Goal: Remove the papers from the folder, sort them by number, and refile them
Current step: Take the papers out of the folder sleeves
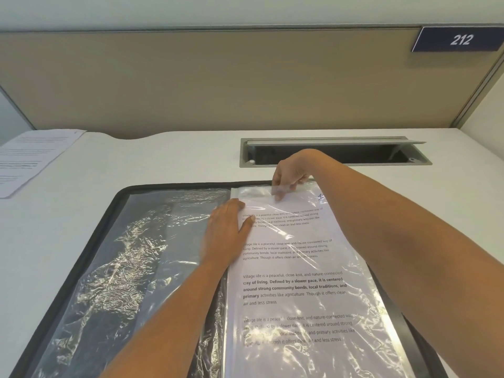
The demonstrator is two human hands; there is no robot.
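A loose printed sheet [32, 156] lies at the bench's far left corner. In the open black folder [109, 214] at the near edge, the left hand [227, 230] presses flat beside the spine, fingers straight and together. The right hand [289, 175] has its fingers clamped on the top edge of the plastic sleeve [253, 192], which holds a printed page [294, 268] on the folder's right half.

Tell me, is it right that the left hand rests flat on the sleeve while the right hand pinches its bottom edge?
Not quite: the head view shows the right hand pinching the sleeve at its top edge, not the bottom. The left hand does rest flat on it.
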